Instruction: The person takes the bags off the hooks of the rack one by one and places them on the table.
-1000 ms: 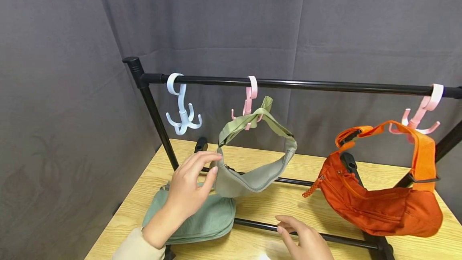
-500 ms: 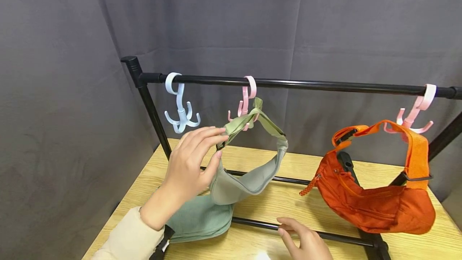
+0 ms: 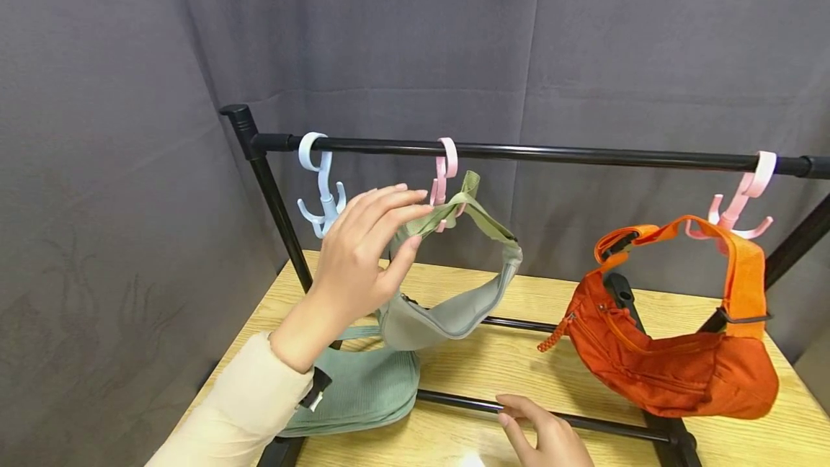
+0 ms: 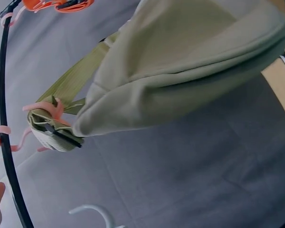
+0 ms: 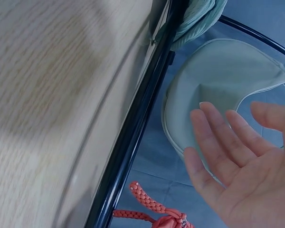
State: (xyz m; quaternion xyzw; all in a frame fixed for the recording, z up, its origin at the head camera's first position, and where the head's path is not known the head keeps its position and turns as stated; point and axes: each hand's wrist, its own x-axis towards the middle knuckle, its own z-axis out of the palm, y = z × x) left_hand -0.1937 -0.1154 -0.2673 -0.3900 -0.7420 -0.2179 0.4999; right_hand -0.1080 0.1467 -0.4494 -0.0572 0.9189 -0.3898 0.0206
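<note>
Here, in the head view: a grey-green bag (image 3: 447,326) hanging by its pale green strap (image 3: 486,222) from a pink hook (image 3: 441,182) on a black rail (image 3: 583,155). Just beside the strap, a left hand (image 3: 363,251) in a cream sleeve (image 3: 236,398), with fingers slightly apart, relaxed and gently bent, holding nothing; in the left wrist view, with a visible gap between fingertips and strap. Lower down, near the front bar (image 3: 463,403) of the rack, a right hand (image 3: 547,434), with fingers and thumb loosely extended, likewise holding nothing; in the right wrist view, palm showing, in front of the same grey-green bag. Left along the rail, a light blue hook (image 3: 323,179). Low on the left, partly behind the sleeve, a ribbed green bag (image 3: 372,384). At far right, an orange bag (image 3: 674,373), hung by its strap from a second pink hook (image 3: 739,200). Underneath, a wood-grain tabletop (image 3: 467,366); behind everything, a grey curtain (image 3: 389,20).
</note>
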